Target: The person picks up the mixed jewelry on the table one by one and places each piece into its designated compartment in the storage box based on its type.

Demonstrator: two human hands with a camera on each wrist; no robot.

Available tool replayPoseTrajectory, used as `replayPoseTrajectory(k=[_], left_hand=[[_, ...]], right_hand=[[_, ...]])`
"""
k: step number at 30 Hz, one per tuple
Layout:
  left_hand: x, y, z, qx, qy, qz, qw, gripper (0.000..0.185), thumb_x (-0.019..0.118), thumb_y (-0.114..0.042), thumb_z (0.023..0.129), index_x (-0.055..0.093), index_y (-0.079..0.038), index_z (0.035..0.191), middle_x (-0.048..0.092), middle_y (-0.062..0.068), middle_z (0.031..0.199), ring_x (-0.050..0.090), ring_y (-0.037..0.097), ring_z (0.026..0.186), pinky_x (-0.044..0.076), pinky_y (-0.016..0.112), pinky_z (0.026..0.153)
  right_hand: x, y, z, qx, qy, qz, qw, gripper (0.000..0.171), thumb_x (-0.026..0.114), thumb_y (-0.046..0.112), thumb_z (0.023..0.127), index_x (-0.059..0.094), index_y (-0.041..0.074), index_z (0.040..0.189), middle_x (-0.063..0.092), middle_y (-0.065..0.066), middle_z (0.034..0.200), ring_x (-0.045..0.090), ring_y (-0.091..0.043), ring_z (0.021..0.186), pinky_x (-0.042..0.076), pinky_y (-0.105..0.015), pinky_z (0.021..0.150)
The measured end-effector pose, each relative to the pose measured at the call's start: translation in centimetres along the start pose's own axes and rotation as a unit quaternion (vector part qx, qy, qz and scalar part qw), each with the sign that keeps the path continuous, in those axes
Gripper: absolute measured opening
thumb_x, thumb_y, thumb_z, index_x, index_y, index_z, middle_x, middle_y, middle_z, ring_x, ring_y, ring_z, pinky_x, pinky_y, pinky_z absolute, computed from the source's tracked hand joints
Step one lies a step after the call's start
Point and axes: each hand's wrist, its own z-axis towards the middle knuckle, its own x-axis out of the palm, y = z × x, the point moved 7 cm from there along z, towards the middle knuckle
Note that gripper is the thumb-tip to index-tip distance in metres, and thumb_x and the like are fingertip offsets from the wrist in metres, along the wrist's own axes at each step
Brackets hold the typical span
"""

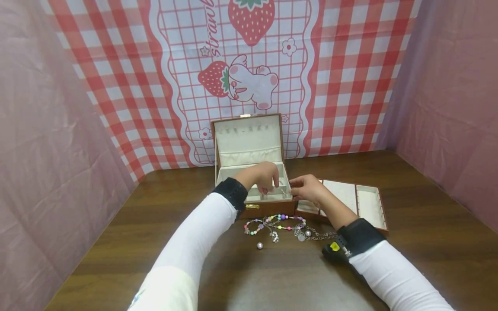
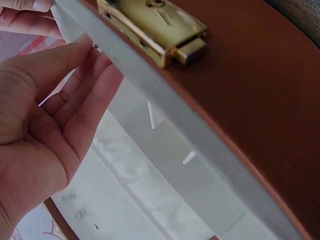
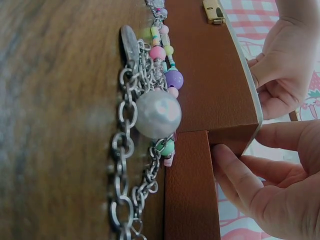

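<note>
A: Status on the hands?

B: Both at the open jewelry box (image 1: pixel 253 190), which sits mid-surface (image 1: pixel 408 242) with its lid standing upright. Left hand (image 1: pixel 262 176) is over the front compartment, fingers (image 2: pixel 85 75) curled down past the rim. Something small and metallic sits at the fingertips in the left wrist view; can't tell whether it's actually pinched.

A: Right?

B: Right hand (image 1: pixel 307 188) is at the box's right front corner, fingers (image 3: pixel 235 172) loosely bent and touching the brown side wall. Not gripping anything that I can see.

A: What else is down there?

B: Removed tray (image 1: pixel 362 201) lies just right of the box, touching it (cream lining, divided compartments). A beaded bracelet (image 1: pixel 272 222) and silver chain (image 1: pixel 315 235) lie tangled in front of the box. One loose pearl bead (image 1: pixel 259 245) sits nearer the person, apart from the pile.
</note>
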Motion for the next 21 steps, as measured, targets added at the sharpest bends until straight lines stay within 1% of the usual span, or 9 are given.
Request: replayPoseTrajectory(k=[4,7,11,13,15,19,21], left_hand=[[-0.1,0.1,-0.4,0.020,-0.006,-0.004,0.9998,0.026,0.062,0.007,0.086,0.072,-0.001,0.108,0.071,0.006,0.080,0.070,0.018,0.068,0.056,0.023,0.059],[-0.2,0.0,-0.9,0.034,-0.006,-0.005,0.9994,0.028,0.061,0.007,0.086,0.071,0.001,0.111,0.072,0.009,0.083,0.070,0.020,0.073,0.057,0.024,0.062],[-0.6,-0.3,-1.2,0.046,-0.017,-0.002,0.9988,0.027,0.062,0.005,0.087,0.071,0.001,0.112,0.072,0.008,0.084,0.069,0.018,0.071,0.056,0.023,0.061],[-1.0,-0.4,-1.3,0.057,-0.034,0.004,0.9978,0.026,0.063,0.004,0.086,0.072,0.000,0.110,0.072,0.007,0.082,0.068,0.016,0.068,0.055,0.022,0.059],[-1.5,-0.6,-1.4,0.075,-0.062,0.011,0.9952,0.025,0.064,0.004,0.084,0.073,-0.001,0.107,0.072,0.007,0.083,0.067,0.015,0.069,0.054,0.021,0.061],[-2.4,-1.0,-1.8,0.113,-0.128,0.043,0.9843,0.020,0.066,0.001,0.082,0.076,-0.004,0.099,0.074,0.004,0.088,0.067,0.014,0.077,0.052,0.020,0.071],[-2.6,-1.1,-2.1,0.125,-0.150,0.047,0.9797,0.017,0.067,-0.001,0.083,0.077,-0.006,0.096,0.074,0.003,0.089,0.067,0.013,0.079,0.051,0.019,0.073]], right_hand=[[0.0,0.0,0.1,-0.001,-0.001,-0.005,1.000,0.045,0.055,-0.005,0.092,0.044,-0.019,0.133,0.053,-0.037,0.125,0.067,-0.028,0.088,0.057,-0.030,0.077],[0.0,0.0,0.1,-0.002,-0.003,-0.004,1.000,0.045,0.055,-0.006,0.091,0.044,-0.020,0.132,0.053,-0.037,0.125,0.067,-0.031,0.089,0.057,-0.030,0.076],[0.0,-0.1,0.1,-0.002,-0.003,-0.002,1.000,0.045,0.055,-0.006,0.091,0.044,-0.020,0.132,0.053,-0.037,0.125,0.067,-0.033,0.091,0.057,-0.030,0.076],[0.0,-0.1,0.0,-0.001,-0.003,-0.001,1.000,0.045,0.055,-0.006,0.091,0.044,-0.020,0.132,0.053,-0.038,0.125,0.067,-0.034,0.091,0.057,-0.029,0.075],[0.0,0.0,0.0,0.000,-0.003,0.000,1.000,0.045,0.055,-0.006,0.091,0.044,-0.020,0.132,0.053,-0.038,0.125,0.067,-0.034,0.091,0.057,-0.029,0.076],[0.1,0.1,0.0,-0.004,0.000,0.002,1.000,0.045,0.056,-0.006,0.091,0.043,-0.021,0.132,0.052,-0.038,0.127,0.067,-0.034,0.091,0.057,-0.030,0.076],[0.1,0.0,0.0,-0.004,0.000,0.003,1.000,0.045,0.056,-0.006,0.092,0.043,-0.021,0.132,0.051,-0.038,0.128,0.067,-0.033,0.091,0.057,-0.030,0.077]])
